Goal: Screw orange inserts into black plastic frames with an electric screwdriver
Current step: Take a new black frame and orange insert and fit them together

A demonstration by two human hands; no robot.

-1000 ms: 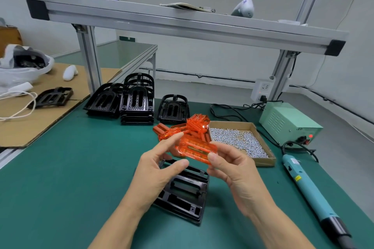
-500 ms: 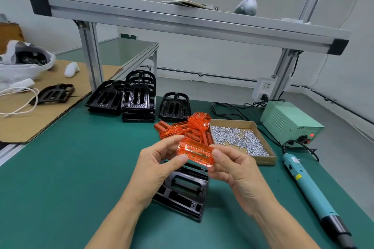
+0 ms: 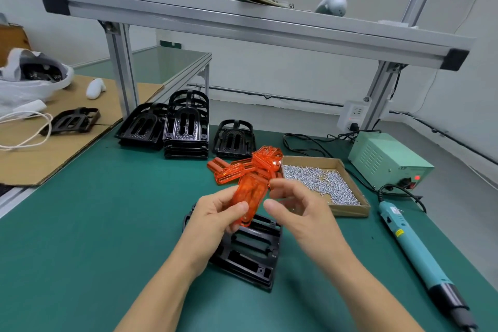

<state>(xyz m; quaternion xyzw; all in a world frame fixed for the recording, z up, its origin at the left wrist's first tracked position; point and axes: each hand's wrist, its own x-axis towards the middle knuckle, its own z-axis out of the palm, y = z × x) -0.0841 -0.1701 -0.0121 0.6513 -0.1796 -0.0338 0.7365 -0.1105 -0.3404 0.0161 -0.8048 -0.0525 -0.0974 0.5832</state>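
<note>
The electric screwdriver [image 3: 420, 259] has its tip cut off at the bottom edge. The left hand [image 3: 215, 217] hides the black frame's [image 3: 250, 253] near corner. The screws [image 3: 320, 183] blur together.

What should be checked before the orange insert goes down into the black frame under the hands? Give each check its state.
1. Orange insert gripped: ok, left hand holds it.
2. Right hand free: ok, fingers near the insert, not clearly gripping.
3. Black frame flat on the mat below: ok.
4. Insert turned to match the frame: cannot tell.
5. Screws in the box: ok.
6. Electric screwdriver lying on the mat at right: ok.
</note>
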